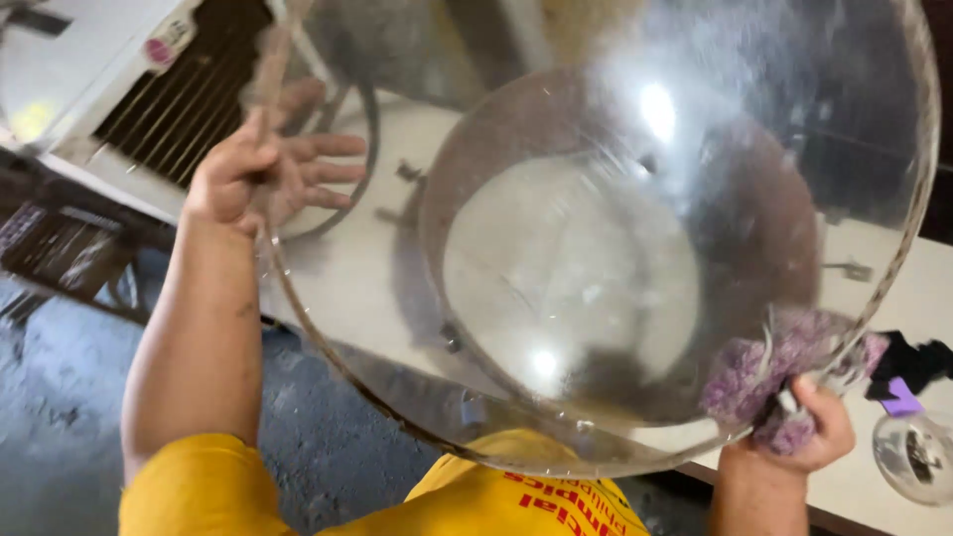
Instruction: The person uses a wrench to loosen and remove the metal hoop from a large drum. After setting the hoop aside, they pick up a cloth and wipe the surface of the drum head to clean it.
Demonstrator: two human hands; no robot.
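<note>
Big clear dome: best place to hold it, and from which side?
Probably by the rim, at opposite edges. The clear dome is wide, smooth and curved, with no handle. Left hand braces the far-left rim with fingers spread; right hand pinches the near-right rim through a purple cloth.

Clear dome (596, 248), left hand (263, 174), right hand (804, 427) gripping purple cloth (754, 382)

one label only: a small sticker (167, 40) at upper left, stuck on the white casing (89, 60) just beside the dark slatted grille (189, 99). rounded shape, pale ground with a pink-red patch at its left end and some dark marks (too blurred to make out). it sits tilted, following the casing's edge. no packages, signs or screens in view.
</note>
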